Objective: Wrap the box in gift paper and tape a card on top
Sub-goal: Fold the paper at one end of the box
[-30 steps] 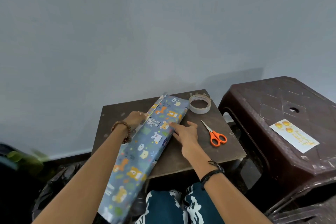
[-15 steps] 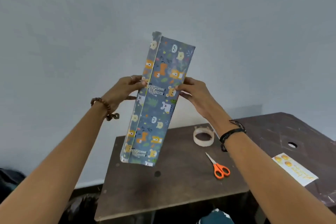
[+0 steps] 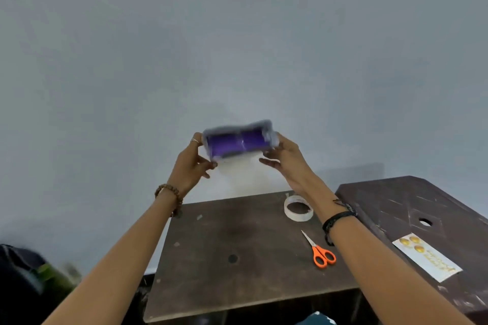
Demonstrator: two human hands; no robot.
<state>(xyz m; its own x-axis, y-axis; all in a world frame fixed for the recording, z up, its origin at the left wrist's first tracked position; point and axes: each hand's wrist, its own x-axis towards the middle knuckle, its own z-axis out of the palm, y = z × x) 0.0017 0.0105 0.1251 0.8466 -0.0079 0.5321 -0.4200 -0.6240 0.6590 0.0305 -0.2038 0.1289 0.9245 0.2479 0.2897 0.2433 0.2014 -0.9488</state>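
Above the table (image 3: 237, 258), your left hand (image 3: 188, 166) and right hand (image 3: 286, 158) grip the box (image 3: 235, 144) by its sides, open end toward you. Looks light, stiff; loose paper there crushes easily.

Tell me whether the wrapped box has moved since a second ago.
Yes. The wrapped box was lying on the small table; now both hands hold it in the air above the table, turned end-on to the camera and blurred.

Both hands, left hand (image 3: 188, 166) and right hand (image 3: 286, 158), hold the blurred wrapped box (image 3: 239, 143) end-on above the table (image 3: 237, 285). Tape roll (image 3: 298, 209) and scissors (image 3: 320, 253) lie there.
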